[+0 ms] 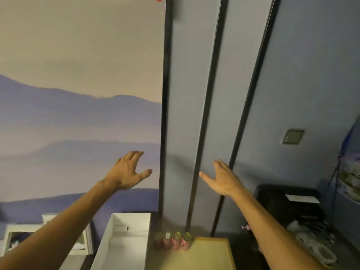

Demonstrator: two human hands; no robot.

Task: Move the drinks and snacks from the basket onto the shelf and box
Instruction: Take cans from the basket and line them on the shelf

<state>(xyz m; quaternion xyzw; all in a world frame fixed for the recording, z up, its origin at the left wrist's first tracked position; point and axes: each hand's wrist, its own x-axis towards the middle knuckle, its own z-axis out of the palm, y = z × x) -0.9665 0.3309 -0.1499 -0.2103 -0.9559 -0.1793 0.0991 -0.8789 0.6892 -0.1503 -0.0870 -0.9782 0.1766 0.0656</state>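
Bare forearms rise from the lower corners of the frame, the left forearm (58, 230) from the lower left and the right forearm (272, 230) from the lower right. On the left hand (126, 172), just left of centre, the fingers are spread and relaxed with the thumb held out to the right, and they grip nothing. The right hand (224, 178), just right of centre, is likewise spread, with its thumb pointing left and nothing in it. The two hands are apart and held up in front of the wall. Behind the left hand is a mural of hazy hills (78, 114), and behind the right hand run black vertical strips (204, 114) on grey panels. Along the bottom centre, four cans (172, 240) stand upright in a tight row, between a white box (103, 244) on their left and a tan board (206, 254) on their right. Framed pictures (11, 236) lean at the lower left. A black bin (276, 193) sits at the lower right, with a wall switch (293, 136) above it.
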